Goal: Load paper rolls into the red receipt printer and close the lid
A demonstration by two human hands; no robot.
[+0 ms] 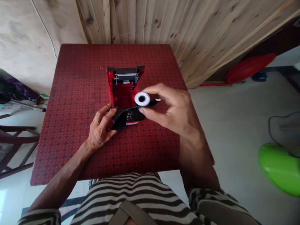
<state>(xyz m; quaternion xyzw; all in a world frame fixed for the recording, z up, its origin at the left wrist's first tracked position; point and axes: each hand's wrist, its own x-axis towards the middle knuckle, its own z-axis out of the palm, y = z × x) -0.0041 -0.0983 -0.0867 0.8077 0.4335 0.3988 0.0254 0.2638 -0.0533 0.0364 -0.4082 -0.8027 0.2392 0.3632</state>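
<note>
A red and black label printer (123, 97) stands on the table with its lid raised at the back and its red inner bay exposed. My right hand (174, 109) pinches a small white paper roll (136, 99) between thumb and fingers, its dark round core facing me. The roll is held over the right front of the bay. At the printer's front left corner, my left hand (100, 125) is closed on a thin black sheet-like piece (120, 120). That piece partly covers the black front panel (132, 114), which carries small white markings. Where the sheet ends on the right is unclear.
The printer rests on a red patterned table (77, 137) against a wooden plank wall (145, 22). A dark wooden chair (17, 140) stands left of the table. On the floor to the right is a bright green object (280, 168). A cable (45, 29) hangs at upper left.
</note>
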